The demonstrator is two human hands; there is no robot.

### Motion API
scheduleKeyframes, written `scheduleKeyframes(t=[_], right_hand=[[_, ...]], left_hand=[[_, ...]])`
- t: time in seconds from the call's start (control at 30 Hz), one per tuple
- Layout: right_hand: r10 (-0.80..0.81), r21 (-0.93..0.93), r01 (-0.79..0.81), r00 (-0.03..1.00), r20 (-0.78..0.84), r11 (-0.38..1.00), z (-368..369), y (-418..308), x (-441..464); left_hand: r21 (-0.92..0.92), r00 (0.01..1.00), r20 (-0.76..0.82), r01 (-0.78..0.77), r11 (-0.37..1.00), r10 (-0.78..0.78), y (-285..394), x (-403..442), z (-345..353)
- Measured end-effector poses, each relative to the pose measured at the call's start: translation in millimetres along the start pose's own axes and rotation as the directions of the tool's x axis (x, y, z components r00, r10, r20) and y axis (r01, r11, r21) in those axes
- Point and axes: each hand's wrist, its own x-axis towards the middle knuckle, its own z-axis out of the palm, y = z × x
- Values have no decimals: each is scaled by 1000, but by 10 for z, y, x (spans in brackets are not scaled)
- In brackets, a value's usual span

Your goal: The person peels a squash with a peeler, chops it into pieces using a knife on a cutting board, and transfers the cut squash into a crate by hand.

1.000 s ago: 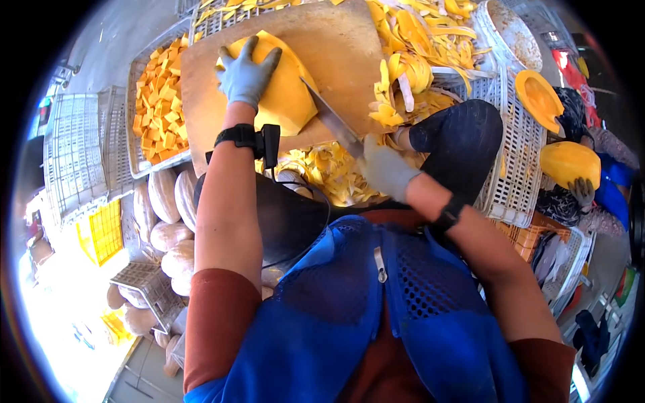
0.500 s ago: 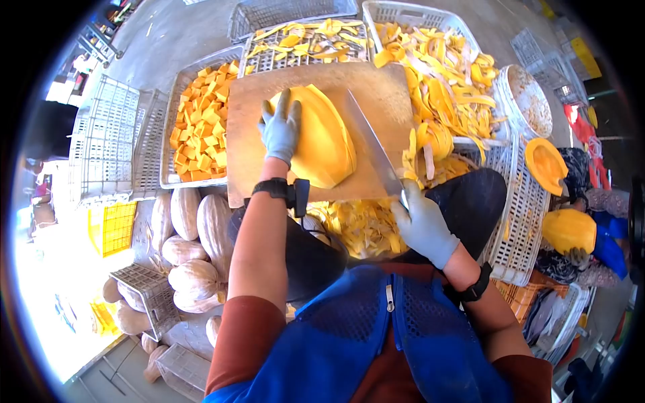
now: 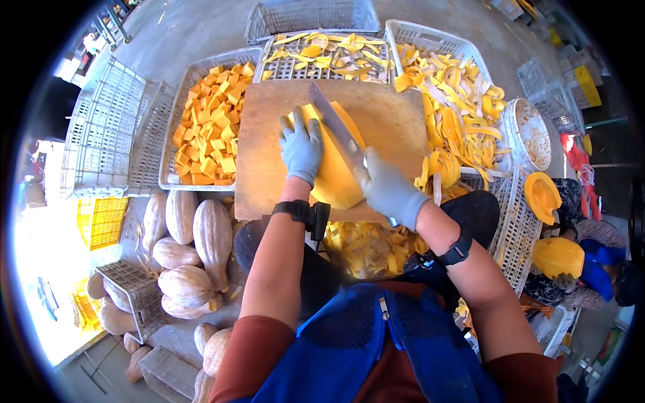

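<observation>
A peeled orange pumpkin piece (image 3: 334, 183) lies on the wooden cutting board (image 3: 262, 168). My gloved left hand (image 3: 300, 149) rests on its left side, fingers spread and lying flat. In my gloved right hand (image 3: 395, 190) is the handle of a large kitchen knife (image 3: 336, 125). The blade runs lengthwise over the pumpkin, a strip of flesh showing on its right. How deep the edge sits I cannot tell. Left of the board stands a crate of pumpkin cubes (image 3: 208, 127).
Peelings fill a crate (image 3: 430, 40) at the right and cover a grate (image 3: 269, 67) behind the board. A white bucket (image 3: 527, 134) stands farther right. Unpeeled pumpkins (image 3: 212, 235) lie on the floor at left. At far right another person's gloved hand (image 3: 566, 282) touches a peeled pumpkin (image 3: 557, 258).
My right hand has brought the knife up and left, from the bare board beside the pumpkin onto it. My left hand stays on the pumpkin. The view has shifted slightly.
</observation>
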Motion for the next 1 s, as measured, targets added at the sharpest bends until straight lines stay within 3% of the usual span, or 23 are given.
scheduleKeyframes(t=[0.2, 0.33, 0.43, 0.53, 0.67, 0.73, 0.83, 0.9, 0.97, 1.0], right_hand=[[236, 68, -273, 914, 331, 960, -251, -257, 237], [293, -72, -284, 912, 289, 956, 41, -261, 631], [361, 42, -398, 867, 343, 917, 228, -135, 778], [327, 39, -372, 855, 402, 927, 75, -129, 760], [228, 83, -280, 894, 386, 956, -197, -154, 378], [329, 35, -391, 815, 478, 920, -409, -251, -59], [4, -138, 15, 991, 136, 990, 167, 474, -523], [281, -54, -277, 916, 286, 959, 327, 271, -517], [349, -9, -362, 892, 288, 932, 511, 301, -581], [298, -9, -302, 931, 211, 953, 707, 506, -644]], left_hand=[[12, 1000, -18, -16, 1000, 16, -5, -26, -10], [-6, 999, -38, -19, 1000, 19, 5, -15, -17], [40, 999, -30, -21, 999, 22, 55, -22, 13], [76, 999, -26, -27, 997, 29, 122, 61, -12], [14, 1000, -12, -1, 1000, 1, 84, -24, -23], [12, 999, -35, 5, 1000, -5, 102, -3, -18], [-13, 999, -53, 7, 1000, -7, 79, -5, 11], [-12, 998, -57, 8, 1000, -9, 88, -14, -4], [-36, 998, -66, -4, 999, 2, 37, -9, 19], [-54, 997, -79, -5, 999, 1, 36, 13, 19]])
